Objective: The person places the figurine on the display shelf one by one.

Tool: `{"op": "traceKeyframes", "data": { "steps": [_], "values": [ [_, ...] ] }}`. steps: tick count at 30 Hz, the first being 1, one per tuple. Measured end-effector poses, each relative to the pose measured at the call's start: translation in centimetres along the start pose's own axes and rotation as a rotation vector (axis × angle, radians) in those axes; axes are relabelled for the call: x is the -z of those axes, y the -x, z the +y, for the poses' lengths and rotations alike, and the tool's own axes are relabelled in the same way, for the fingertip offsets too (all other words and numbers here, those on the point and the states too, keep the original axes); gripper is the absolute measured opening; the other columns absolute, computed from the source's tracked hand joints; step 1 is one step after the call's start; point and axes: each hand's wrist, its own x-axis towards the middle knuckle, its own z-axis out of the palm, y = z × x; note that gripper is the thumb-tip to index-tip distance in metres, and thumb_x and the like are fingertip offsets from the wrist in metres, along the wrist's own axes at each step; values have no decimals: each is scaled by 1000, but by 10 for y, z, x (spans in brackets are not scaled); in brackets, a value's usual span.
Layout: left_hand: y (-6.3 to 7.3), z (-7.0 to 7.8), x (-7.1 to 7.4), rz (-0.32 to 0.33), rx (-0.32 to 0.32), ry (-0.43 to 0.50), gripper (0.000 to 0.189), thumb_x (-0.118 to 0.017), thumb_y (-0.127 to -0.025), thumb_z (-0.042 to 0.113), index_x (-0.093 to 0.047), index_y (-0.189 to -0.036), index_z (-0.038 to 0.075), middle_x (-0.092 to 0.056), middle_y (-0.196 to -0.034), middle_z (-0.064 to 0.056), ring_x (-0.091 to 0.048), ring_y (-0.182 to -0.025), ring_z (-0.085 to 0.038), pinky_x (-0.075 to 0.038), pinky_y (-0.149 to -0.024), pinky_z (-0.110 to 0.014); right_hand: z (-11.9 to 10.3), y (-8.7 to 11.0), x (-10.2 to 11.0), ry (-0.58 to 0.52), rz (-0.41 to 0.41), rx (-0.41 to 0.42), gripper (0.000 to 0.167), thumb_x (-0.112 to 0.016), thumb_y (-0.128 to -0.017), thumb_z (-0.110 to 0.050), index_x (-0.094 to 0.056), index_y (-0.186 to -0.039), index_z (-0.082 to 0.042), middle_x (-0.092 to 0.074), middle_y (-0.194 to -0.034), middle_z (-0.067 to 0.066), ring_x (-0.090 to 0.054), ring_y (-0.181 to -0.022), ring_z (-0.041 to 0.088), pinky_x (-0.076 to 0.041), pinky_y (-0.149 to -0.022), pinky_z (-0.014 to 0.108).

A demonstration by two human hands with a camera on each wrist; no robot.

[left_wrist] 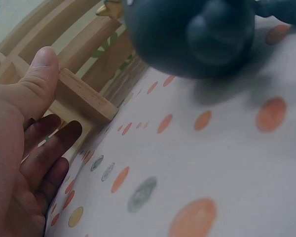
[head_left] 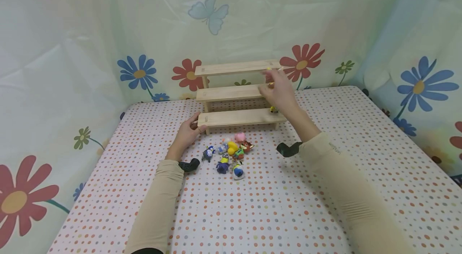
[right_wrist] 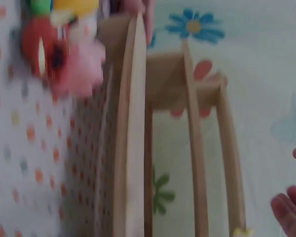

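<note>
1. Head view: a pale backdrop (head_left: 245, 25) printed with flowers and a butterfly hangs behind my work.
2. Beneath it spreads a dotted tablecloth (head_left: 288, 206).
3. A three-tier wooden shelf (head_left: 229, 93) stands near the tablecloth's far edge, its steps rising away from me.
4. My beige sleeves (head_left: 155, 206) reach in from both sides, with a dark device (head_left: 288, 150) near each wrist.
5. My right hand (head_left: 281, 91) is raised at the shelf's right end, fingers parted and bent a little; I see nothing in its hold.
6. My left hand (head_left: 188, 132) grips the left end of the lowest tier, thumb in front and fingers behind.
7. Before the shelf lies a cluster of little toys: a penguin-like toy (head_left: 208, 153), nearest my left hand, a purple-clad figure (head_left: 223, 164), a blue-and-white figure (head_left: 238, 170), a fox-faced toy (head_left: 247, 146), a yellow toy (head_left: 232, 148) and a pink toy (head_left: 240, 137).
8. Smallest, a yellow-and-dark piece (head_left: 274, 109) sits at the lowest tier's right end; a yellow bit (right_wrist: 242, 231) shows at the top tier's right end, too small to make out.
</note>
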Motion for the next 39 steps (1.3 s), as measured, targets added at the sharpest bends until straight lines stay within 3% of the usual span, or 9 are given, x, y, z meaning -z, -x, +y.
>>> {"op": "traceKeyframes", "data": {
  "steps": [6,18,24,31,39],
  "values": [
    [-1,-1,-1,5,21,9,83,-66,-85,41,-24,-152,17,-36,-151,-9,-48,-130,-29,-46,-100,-43,-16,31,-33,30,-275,84,30,-64,-91,-19,-63,-117,-3,-63,-107,13,-62,-98,25,-54,-85,37],
    [-2,-5,-4,8,35,15,81,-66,-86,38,-25,-152,16,-36,-151,-9,-50,-128,-28,-49,-97,-40,-6,59,-74,267,-650,43,39,-64,-91,-32,-62,-121,-8,-61,-113,12,-59,-96,22,-51,-80,35],
    [-3,-3,-2,7,32,24,81,-67,-85,40,-26,-152,16,-38,-149,-9,-49,-129,-27,-47,-99,-41,-8,63,-80,303,-647,-14,38,-66,-89,-32,-63,-120,-10,-58,-118,12,-57,-93,20,-50,-76,32],
    [-3,-3,-1,-6,5,20,82,-66,-86,42,-25,-152,16,-40,-148,-10,-49,-129,-27,-47,-99,-44,-4,62,-78,287,-619,-17,32,-68,-89,-25,-66,-116,-9,-61,-111,13,-58,-94,22,-50,-79,35],
    [-4,-4,0,1,37,27,82,-67,-84,41,-26,-152,18,-39,-148,-6,-49,-128,-25,-48,-98,-42,-2,55,-76,215,-591,-47,30,-66,-91,-22,-60,-116,-6,-66,-109,10,-62,-93,21,-52,-79,35]
  ]
}}
